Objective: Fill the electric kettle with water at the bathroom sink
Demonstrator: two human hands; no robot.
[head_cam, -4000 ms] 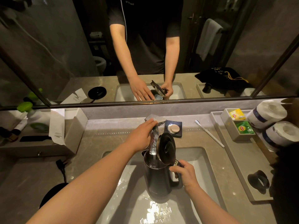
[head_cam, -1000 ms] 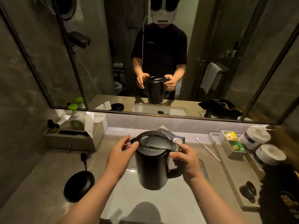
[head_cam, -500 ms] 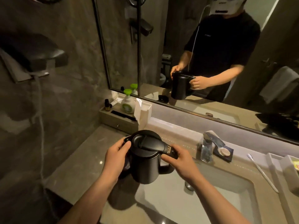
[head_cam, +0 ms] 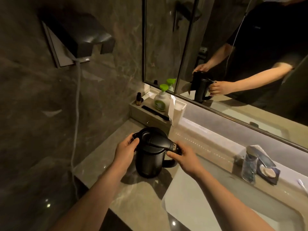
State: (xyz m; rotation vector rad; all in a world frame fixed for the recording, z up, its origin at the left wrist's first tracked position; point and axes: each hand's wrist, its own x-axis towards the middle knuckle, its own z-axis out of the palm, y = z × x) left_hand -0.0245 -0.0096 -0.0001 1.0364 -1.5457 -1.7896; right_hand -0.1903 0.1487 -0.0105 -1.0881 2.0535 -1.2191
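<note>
- My left hand (head_cam: 125, 151) is cupped against the spout side of the kettle (head_cam: 150, 155), fingers curled on the rim near the lid.
- My right hand (head_cam: 185, 158) is wrapped around the top of the handle, so both hands are holding the kettle.
- The kettle is upright with its lid down, on or just above the table (head_cam: 133, 202), left of the sink (head_cam: 208, 205) and well apart from the faucet (head_cam: 250, 161); I cannot tell whether its bottom is touching.
- I judge the step in hand to be setting it down. I should keep it level so nothing sloshes from the spout, and lower it straight.
- The amenity tray (head_cam: 150, 117) is just behind, so I stay clear of it.
- I'd let go with my left hand first, then the handle, once the weight is settled.
</note>
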